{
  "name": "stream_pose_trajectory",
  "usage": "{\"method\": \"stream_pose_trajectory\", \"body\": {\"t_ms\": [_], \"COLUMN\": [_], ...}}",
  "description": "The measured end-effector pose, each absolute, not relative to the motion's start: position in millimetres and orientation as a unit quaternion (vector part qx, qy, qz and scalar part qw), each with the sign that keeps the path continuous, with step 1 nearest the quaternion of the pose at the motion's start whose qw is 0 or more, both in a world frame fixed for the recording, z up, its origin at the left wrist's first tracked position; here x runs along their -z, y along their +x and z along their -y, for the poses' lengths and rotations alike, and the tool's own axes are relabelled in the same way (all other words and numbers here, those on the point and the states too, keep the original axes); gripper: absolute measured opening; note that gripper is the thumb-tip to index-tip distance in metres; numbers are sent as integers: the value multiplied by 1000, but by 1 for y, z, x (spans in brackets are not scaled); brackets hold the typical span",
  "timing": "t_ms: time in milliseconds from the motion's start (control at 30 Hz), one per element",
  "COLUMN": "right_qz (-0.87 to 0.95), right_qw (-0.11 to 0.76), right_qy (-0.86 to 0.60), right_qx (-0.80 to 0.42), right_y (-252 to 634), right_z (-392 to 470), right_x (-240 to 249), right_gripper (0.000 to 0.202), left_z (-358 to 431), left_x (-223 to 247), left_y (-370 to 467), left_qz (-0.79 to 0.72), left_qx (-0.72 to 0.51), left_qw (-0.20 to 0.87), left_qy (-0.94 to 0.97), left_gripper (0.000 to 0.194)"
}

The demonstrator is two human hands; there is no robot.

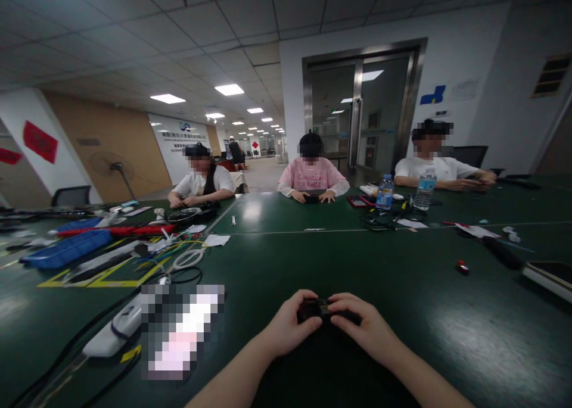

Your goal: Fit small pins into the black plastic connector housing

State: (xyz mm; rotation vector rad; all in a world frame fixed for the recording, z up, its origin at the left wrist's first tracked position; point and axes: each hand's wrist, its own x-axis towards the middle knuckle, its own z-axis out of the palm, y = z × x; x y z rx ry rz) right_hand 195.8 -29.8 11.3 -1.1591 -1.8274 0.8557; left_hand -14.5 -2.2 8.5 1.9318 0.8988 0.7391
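Both my hands meet over a small dark object (320, 308) low in the middle of the view, at the green table. My left hand (295, 324) grips its left end between thumb and fingers. At the other end, my right hand (361, 324) is closed on it the same way. The object is black with a brownish or yellowish patch in the middle; its kind is too dark to make out, and my fingers cover both ends. Left of my hands lies a bright, blurred-out phone-like slab (187, 333) on the table (277, 265).
A white power strip (120, 324) with black cables lies at the left, near a blue tray (67, 250). A small red item (462, 267) and a white-edged box (549, 280) are on the right. Two water bottles (385, 192) stand farther back. Several people sit across the table.
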Motion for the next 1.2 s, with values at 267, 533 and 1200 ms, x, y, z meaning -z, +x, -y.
{"method": "stream_pose_trajectory", "body": {"t_ms": [267, 533, 1200], "right_qz": [718, 721, 733], "right_qw": [389, 379, 350], "right_qy": [-461, -462, -466], "right_qx": [-347, -352, -350], "right_y": [195, 195, 193], "right_z": [31, 32, 37], "right_x": [-13, -16, -25], "right_gripper": [25, 23, 23], "left_z": [0, 2, -1], "left_x": [-8, -9, -5], "left_y": [-14, -12, -12], "left_qz": [-370, -355, -353], "left_qx": [-295, -297, -304], "left_qw": [454, 471, 489], "left_qy": [755, 751, 738], "left_gripper": [51, 41, 53]}}
